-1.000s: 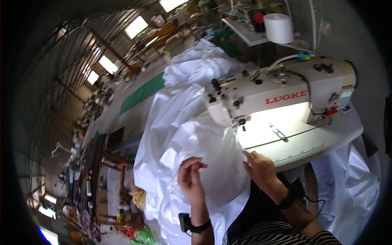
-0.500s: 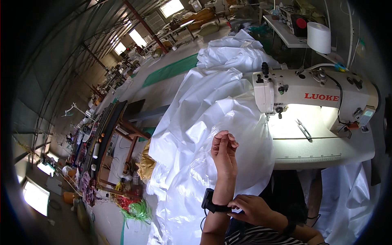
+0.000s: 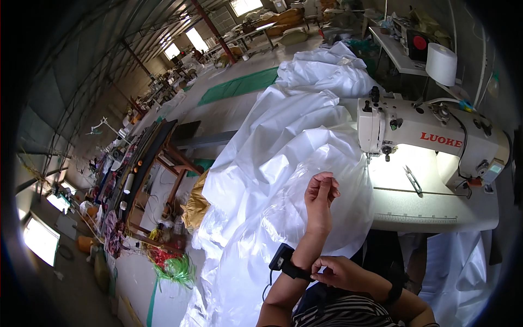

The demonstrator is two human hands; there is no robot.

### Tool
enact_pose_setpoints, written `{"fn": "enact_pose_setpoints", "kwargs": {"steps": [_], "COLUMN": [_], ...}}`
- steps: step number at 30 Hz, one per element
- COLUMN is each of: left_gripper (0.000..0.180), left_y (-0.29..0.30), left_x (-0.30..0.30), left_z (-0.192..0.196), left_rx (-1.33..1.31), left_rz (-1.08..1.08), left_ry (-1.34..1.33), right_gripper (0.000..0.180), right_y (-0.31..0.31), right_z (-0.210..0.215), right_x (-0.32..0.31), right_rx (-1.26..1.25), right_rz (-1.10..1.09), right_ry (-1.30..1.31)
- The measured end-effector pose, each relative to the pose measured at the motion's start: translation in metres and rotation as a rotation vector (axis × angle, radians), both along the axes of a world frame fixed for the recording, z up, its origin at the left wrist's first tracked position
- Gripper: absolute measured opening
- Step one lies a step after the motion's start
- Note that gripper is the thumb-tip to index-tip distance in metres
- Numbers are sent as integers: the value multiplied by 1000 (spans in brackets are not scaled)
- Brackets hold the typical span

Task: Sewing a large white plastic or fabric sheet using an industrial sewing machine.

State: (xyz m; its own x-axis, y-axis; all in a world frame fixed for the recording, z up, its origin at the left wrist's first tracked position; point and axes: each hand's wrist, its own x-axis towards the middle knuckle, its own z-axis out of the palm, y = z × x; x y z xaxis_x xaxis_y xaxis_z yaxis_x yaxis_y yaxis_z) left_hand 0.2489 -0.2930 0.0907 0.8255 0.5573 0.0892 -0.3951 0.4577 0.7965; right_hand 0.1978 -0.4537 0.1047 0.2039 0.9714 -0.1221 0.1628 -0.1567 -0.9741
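Note:
My left hand [image 3: 322, 192] is raised over a big heap of white plastic sheeting [image 3: 256, 163], fingers curled in with nothing seen in them. A black box-shaped device [image 3: 280, 256] sits on my left forearm, held by a black strap [image 3: 298, 272]. My right hand [image 3: 343, 273] reaches across and pinches the end of that strap between thumb and fingers. To the right stands a white sewing machine [image 3: 403, 125], the sheeting bunched against its needle end. Small thread snips [image 3: 413, 180] lie on its lit bed.
A white thread cone [image 3: 441, 64] stands behind the machine, near a side table [image 3: 400, 54]. At left are a wooden frame rack [image 3: 173, 188], a yellow-brown bag [image 3: 196, 204] and green plastic strands [image 3: 177, 271] on the floor. A green strip [image 3: 239, 87] lies farther off.
The view has shifted, so the machine and sheeting sit slightly farther right. My left forearm leans more to the right. My right hand stays at the strap.

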Motion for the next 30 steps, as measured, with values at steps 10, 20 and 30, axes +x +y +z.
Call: {"fn": "enact_pose_setpoints", "kwargs": {"steps": [10, 20, 30], "left_gripper": [11, 12, 13], "left_y": [6, 0, 7], "left_x": [18, 26, 38], "left_z": [-10, -22, -22], "left_rx": [-341, -41, 416], "left_rz": [-165, -162, -153], "left_ry": [-14, 182, 110], "right_gripper": [29, 27, 27], "right_y": [14, 21, 16], "right_z": [-8, 12, 20], "right_x": [26, 27, 12], "right_rx": [67, 132, 183], "right_rz": [-35, -67, -63], "right_ry": [484, 376, 299]}}
